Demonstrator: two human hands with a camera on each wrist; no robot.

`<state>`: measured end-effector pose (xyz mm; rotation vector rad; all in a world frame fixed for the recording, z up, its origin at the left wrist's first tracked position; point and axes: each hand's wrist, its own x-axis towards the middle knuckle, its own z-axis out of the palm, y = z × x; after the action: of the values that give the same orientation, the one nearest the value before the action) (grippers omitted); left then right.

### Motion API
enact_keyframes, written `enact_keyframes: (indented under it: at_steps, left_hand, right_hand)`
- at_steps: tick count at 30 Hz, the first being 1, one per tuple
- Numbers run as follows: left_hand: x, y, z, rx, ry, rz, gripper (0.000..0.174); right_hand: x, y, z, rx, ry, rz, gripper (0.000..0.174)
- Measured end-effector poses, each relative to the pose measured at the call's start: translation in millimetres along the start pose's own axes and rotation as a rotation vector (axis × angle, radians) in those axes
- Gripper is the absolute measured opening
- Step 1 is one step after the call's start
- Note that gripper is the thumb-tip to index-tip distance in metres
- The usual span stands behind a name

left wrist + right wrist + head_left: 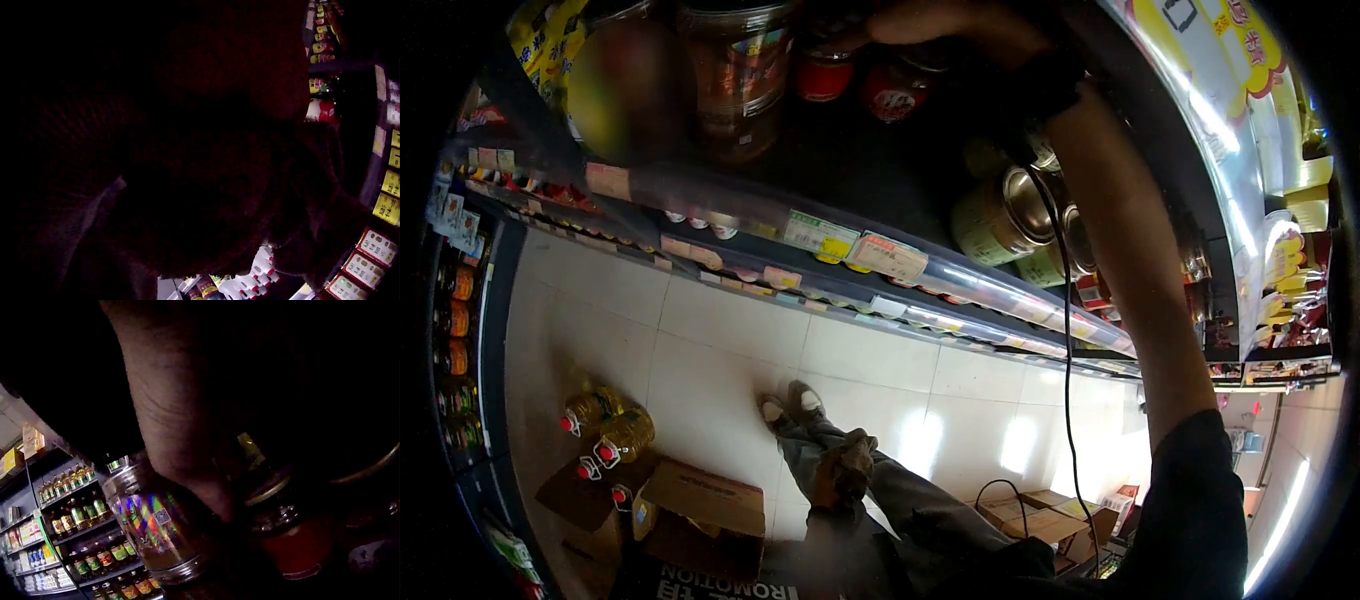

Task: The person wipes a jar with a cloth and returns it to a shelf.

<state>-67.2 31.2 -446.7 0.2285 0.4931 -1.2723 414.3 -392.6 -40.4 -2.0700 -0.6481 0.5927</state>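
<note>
Overhead, shelved jars [738, 60], brownish contents.

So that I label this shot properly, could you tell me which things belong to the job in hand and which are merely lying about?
In hand:
right hand
red-lidded jar
clear jar

Lying about:
tins
oil bottles on the floor
cardboard box
price labels

Above the shelf rail [980, 285] with its white, yellow and green price tags [820, 232] stand jars [825, 75] with red labels and tins [990, 225] with pale green labels and silver tops. Below the rail, the floor [730, 350] has white tiles; the oil bottles [615, 435] are yellow with red caps, and the box [700, 495] is brown.
</note>
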Motion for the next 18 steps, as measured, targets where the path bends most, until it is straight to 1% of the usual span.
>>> enact_keyframes:
  at_steps: [1,3,4,6,7,9,10,11,12,13,14,15,16,18]
  left_hand:
    - [-1.0,1.5,9.9,0.002,-0.002,0.001,0.060]
    - [-7.9,8.2,44.3,0.027,0.097,0.070,0.058]
    - [-6.0,7.8,30.3,0.031,0.098,0.069,0.058]
    - [2.3,-0.7,-21.8,-0.011,0.032,-0.046,0.058]
    - [5.2,-2.7,-26.7,-0.011,0.034,-0.046,0.058]
    - [9.0,-8.2,-36.6,-0.119,0.022,-0.044,0.058]
    - [1.8,-8.4,-19.7,-0.124,0.024,-0.043,0.058]
    - [-10.6,-3.8,21.1,-0.078,0.132,0.010,0.058]
    - [-16.8,-1.4,44.4,-0.030,0.239,0.063,0.058]
    - [-17.1,-1.2,43.5,-0.033,0.239,0.065,0.058]
    - [-19.2,1.8,40.9,0.074,0.216,0.069,0.057]
    - [-21.8,4.8,42.0,0.182,0.194,0.073,0.056]
    - [-21.5,4.9,45.0,0.185,0.198,0.075,0.056]
    - [-19.9,4.8,51.3,0.020,0.103,0.101,0.056]
  right_hand:
    - [1.8,-15.5,12.3,-0.003,0.001,-0.001,0.071]
    - [1.1,-61.7,49.1,-0.264,0.443,0.022,0.075]
    - [-0.6,-65.6,47.6,-0.264,0.447,0.022,0.075]
    - [-7.9,-65.3,40.1,-0.341,0.370,0.074,0.074]
    - [-10.9,-64.8,37.0,-0.378,0.329,0.099,0.074]
    - [-13.1,-62.2,32.2,-0.450,0.241,0.146,0.073]
    - [-12.2,-61.9,32.1,-0.485,0.195,0.170,0.072]
    - [-7.9,-62.1,32.4,-0.483,0.189,0.169,0.072]
    - [-1.1,-63.1,32.7,-0.551,0.197,0.217,0.068]
    - [4.8,-64.5,32.9,-0.621,0.208,0.266,0.063]
    - [7.2,-66.0,33.8,-0.689,0.222,0.317,0.058]
    - [7.4,-63.1,34.5,-0.687,0.237,0.296,0.058]
    - [7.8,-58.4,32.6,-0.655,0.252,0.259,0.057]
    - [8.0,-52.6,30.8,-0.586,0.274,0.190,0.056]
